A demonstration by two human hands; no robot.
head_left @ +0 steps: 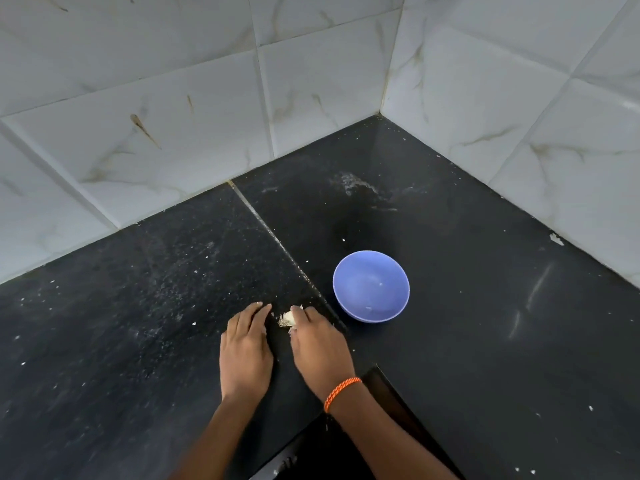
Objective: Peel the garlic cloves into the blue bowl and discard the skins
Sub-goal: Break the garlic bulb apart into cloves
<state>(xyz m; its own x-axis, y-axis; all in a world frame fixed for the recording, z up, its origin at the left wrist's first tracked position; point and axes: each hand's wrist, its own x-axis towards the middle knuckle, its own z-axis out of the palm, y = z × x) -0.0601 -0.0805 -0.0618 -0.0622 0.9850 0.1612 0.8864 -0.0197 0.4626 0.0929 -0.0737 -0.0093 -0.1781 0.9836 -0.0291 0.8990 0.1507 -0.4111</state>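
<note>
White marble-patterned wall tiles are meeting in a corner behind a black stone surface, which is speckled with pale flecks. On it the blue bowl is standing just right of the hands, and it is looking empty apart from a tiny pale speck or glint, so no peeled clove is showing inside. The left hand is lying flat on the surface with fingers straight and together, holding nothing. The right hand, wearing an orange thread bracelet at the wrist, is curling its grip around a garlic piece, pinching it against the surface between the two hands, near the bowl. Papery skin is still clinging to the garlic, so the peeling seems barely begun: the cloves remain to be freed, dropped into the bowl, and the skins thrown away.
</note>
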